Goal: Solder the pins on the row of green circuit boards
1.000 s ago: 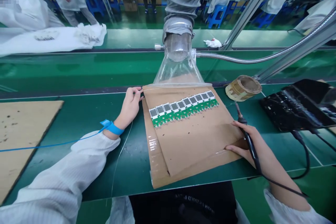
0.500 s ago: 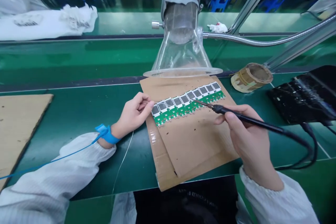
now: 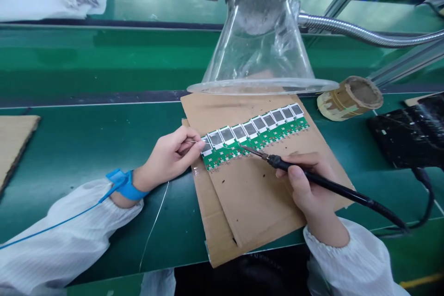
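Observation:
My right hand [image 3: 312,185] is closed round the black handle of a soldering iron [image 3: 305,175], whose tip points at the green part of the circuit board panel [image 3: 255,135]. Whether the tip touches the board I cannot tell. Small dark screens in white frames line the panel's far edge. Beside the panel's left end, my left hand [image 3: 175,153] pinches a thin solder wire [image 3: 154,224] between thumb and finger; its free end reaches over the board, and its tail hangs down across the table. Under the panel lie cardboard sheets [image 3: 256,208].
A clear fume hood [image 3: 258,55] hangs just beyond the panel on a flexible metal arm [image 3: 350,27]. To the right stand a taped cardboard tube [image 3: 350,98] and a black box [image 3: 409,134] with cables. A blue wrist strap [image 3: 128,185] trails its cord leftward. Another cardboard piece [image 3: 15,143] lies far left.
The soldering iron's tip has moved left and nearer me along the panel. My left hand still pinches the wire, which now reaches further over the board. The camera view has tilted down and closer.

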`<state>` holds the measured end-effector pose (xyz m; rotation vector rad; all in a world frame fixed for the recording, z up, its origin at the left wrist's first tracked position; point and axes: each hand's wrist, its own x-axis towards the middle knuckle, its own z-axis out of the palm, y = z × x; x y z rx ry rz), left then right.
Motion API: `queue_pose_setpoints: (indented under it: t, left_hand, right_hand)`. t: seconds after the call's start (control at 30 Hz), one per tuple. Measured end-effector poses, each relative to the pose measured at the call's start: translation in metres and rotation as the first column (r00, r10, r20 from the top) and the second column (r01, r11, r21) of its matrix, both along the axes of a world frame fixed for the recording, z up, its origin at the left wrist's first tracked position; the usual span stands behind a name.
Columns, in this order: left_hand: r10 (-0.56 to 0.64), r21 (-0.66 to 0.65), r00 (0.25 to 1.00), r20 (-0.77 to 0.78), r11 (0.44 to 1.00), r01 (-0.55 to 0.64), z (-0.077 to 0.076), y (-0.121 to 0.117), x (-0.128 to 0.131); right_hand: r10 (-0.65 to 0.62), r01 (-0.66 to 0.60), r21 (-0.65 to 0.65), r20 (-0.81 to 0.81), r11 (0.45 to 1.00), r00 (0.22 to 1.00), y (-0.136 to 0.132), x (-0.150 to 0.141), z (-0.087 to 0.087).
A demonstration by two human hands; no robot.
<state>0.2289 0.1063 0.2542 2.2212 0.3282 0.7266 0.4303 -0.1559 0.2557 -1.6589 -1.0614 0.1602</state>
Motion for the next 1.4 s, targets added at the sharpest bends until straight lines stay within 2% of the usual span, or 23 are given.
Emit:
queue_pose_setpoints:
  t: [0.43, 0.57, 0.77, 1.07, 1.4]
  left_hand:
    - [-0.036, 0.037, 0.999, -0.015, 0.999, 0.037, 0.0008, 0.0008, -0.0001]
    - [-0.068, 0.057, 0.998, -0.014, 0.996, 0.069, -0.0001, 0.0010, -0.0001]
    - [-0.088, 0.068, 0.994, -0.070, 0.993, 0.093, 0.0005, 0.0014, -0.0005]
    - [-0.138, 0.125, 0.990, -0.036, 0.982, 0.142, 0.0052, 0.0003, 0.0006]
    - [-0.106, 0.105, 0.993, 0.046, 0.989, 0.101, 0.0059, 0.0013, 0.0016]
  right_hand:
    - [0.034, -0.018, -0.125, 0.125, 0.992, 0.992, -0.0030, -0.0013, 0.0039]
    - [0.032, -0.013, -0.114, 0.171, 0.993, 0.985, -0.0001, -0.0022, 0.0083]
    - [0.095, -0.075, -0.108, 0.202, 0.991, 0.975, 0.0012, -0.0009, 0.0085]
    - [0.109, -0.091, -0.077, 0.284, 0.993, 0.953, 0.0027, -0.0003, 0.0078]
    - [0.097, -0.089, -0.044, 0.206, 0.995, 0.974, -0.0003, -0.0006, 0.0061]
